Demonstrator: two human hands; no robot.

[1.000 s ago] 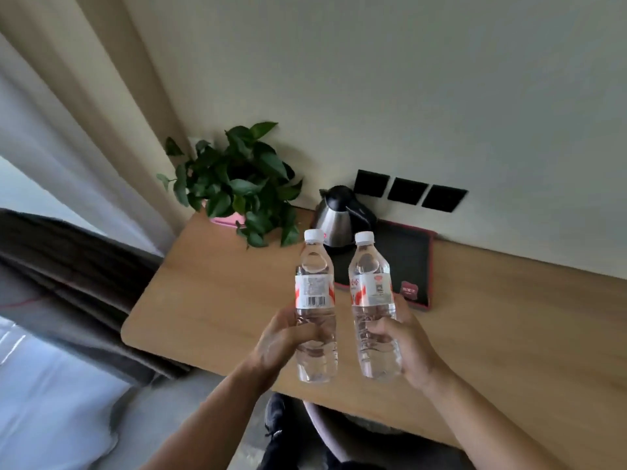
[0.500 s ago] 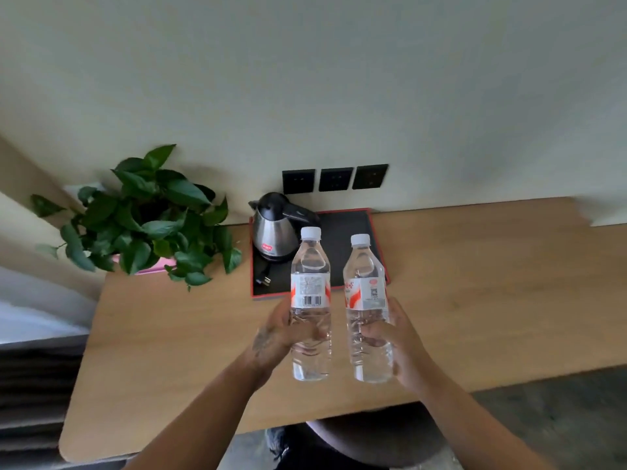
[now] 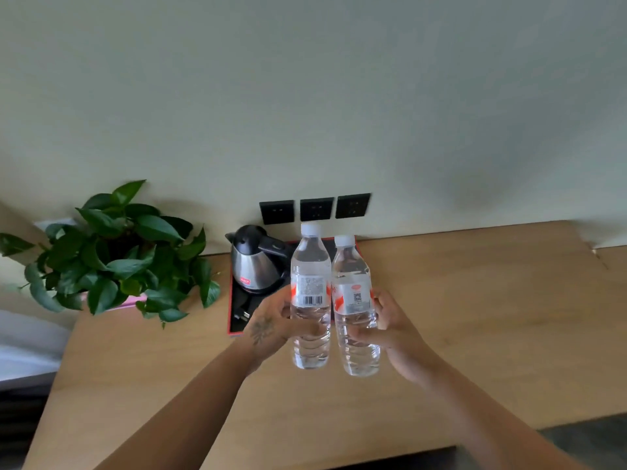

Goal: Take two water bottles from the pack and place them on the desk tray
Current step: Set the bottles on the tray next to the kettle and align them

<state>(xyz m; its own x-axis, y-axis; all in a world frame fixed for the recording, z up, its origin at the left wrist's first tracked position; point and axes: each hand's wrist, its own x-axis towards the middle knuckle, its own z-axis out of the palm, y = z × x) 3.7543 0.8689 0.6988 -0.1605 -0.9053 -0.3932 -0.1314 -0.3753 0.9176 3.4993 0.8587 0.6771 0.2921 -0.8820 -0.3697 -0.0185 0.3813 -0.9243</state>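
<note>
Two clear water bottles with white caps and red-and-white labels are held upright, side by side, above the wooden desk. My left hand (image 3: 271, 329) grips the left bottle (image 3: 310, 293) around its lower half. My right hand (image 3: 390, 329) grips the right bottle (image 3: 353, 300) the same way. Behind them lies the black desk tray with a red rim (image 3: 231, 313), against the wall. The bottles hide most of the tray's right part. The pack is out of view.
A steel kettle with a black lid (image 3: 256, 262) stands on the tray's left half, its plug lying in front of it. A leafy potted plant (image 3: 115, 252) stands at the desk's left. Three black wall sockets (image 3: 315, 208) sit above the tray. The wooden desk (image 3: 475, 317) stretches to the right.
Both bottles have moved forward toward the tray, and the view has come closer to the desk. The grip of each hand is unchanged.
</note>
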